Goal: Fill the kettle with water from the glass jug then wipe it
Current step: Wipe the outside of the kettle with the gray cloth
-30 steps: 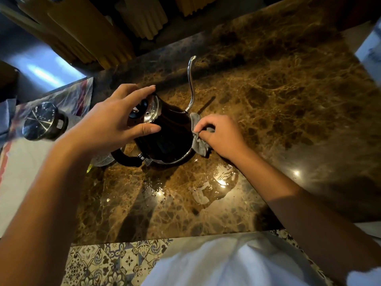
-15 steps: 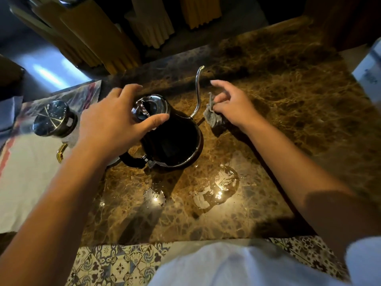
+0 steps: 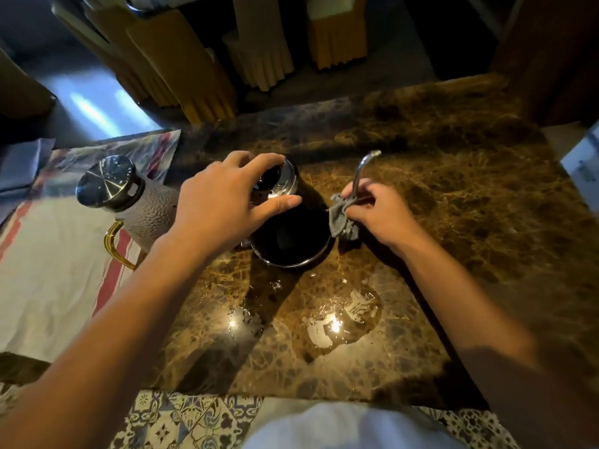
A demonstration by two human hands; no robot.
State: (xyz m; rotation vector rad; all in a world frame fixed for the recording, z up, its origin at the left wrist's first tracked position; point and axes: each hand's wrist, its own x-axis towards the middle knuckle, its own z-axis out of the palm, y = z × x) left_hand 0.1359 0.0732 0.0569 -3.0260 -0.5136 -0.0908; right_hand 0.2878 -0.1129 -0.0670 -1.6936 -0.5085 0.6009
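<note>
No readable text, label, brand or number shows on anything here

Kettle (image 3: pixel 291 234) handle hidden under left hand (image 3: pixel 223 209); spout base behind cloth (image 3: pixel 340 218).

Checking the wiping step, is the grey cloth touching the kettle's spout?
Touching. The head view shows the right hand pinching the grey cloth around the lower spout, with no gap.

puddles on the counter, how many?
2, maybe more. A large puddle lies on the marble counter in front of the kettle, right of centre; a smaller puddle is left of it. Others may be hidden.
</note>
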